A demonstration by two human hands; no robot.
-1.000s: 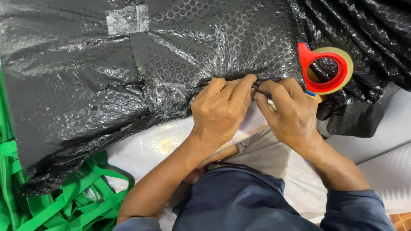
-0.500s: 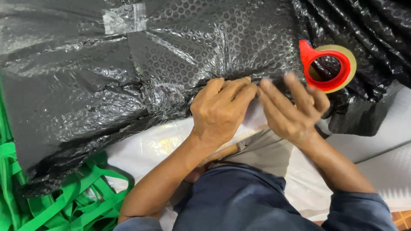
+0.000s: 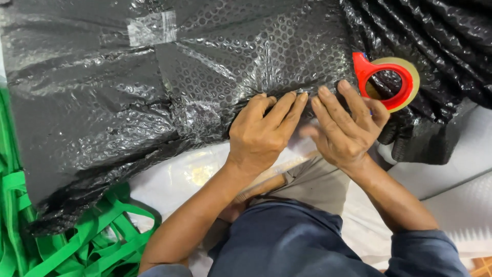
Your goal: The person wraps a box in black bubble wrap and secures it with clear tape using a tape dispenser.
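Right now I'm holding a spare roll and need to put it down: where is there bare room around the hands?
Freest is the white sheet at the right, below the tape dispenser. A smaller white patch lies between the black bubble wrap and the left forearm. It is crowded where the left hand and right hand press the wrap's edge, and among the green straps.
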